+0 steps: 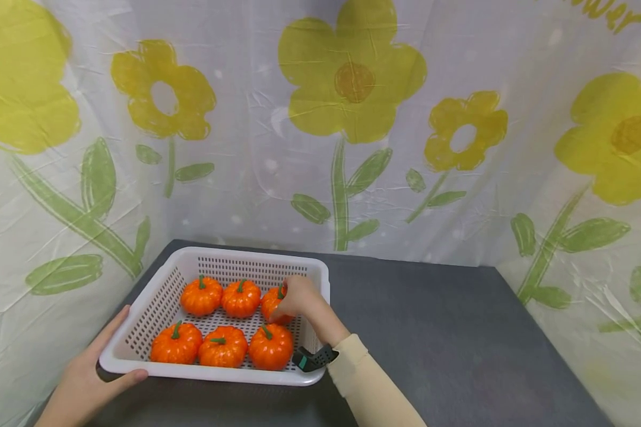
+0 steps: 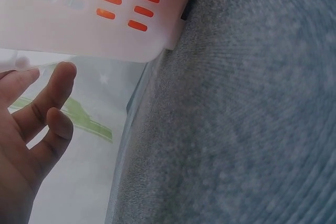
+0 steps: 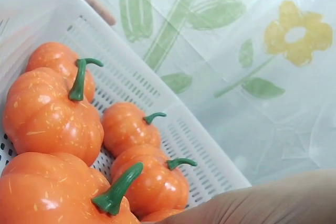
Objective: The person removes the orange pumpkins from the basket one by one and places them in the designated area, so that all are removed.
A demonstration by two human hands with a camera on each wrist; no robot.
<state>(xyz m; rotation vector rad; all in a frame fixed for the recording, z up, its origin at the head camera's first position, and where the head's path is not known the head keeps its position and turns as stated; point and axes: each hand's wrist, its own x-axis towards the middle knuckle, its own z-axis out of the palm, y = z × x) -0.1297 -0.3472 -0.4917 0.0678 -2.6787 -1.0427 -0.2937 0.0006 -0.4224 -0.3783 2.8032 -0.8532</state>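
A white plastic basket (image 1: 220,372) with slotted walls holds several orange toy pumpkins with green stems in two rows. At the right end of the far row, my right hand (image 1: 295,296) grips a pumpkin (image 1: 270,302), partly covering it. In the right wrist view, only the edge of the right hand (image 3: 252,203) shows, beside a near pumpkin (image 3: 50,192). Around the basket's near left corner, my left hand (image 1: 88,376) spreads its thumb and fingers against the rim. In the left wrist view, the left hand's (image 2: 31,135) fingers are loosely bent beside the basket wall (image 2: 79,35).
The basket stands on the left part of a dark grey table (image 1: 432,332). A pale flower-printed cloth (image 1: 246,178) hangs behind the table and along both sides. A black device (image 1: 315,359) sits on the right wrist, over the basket's near right corner.
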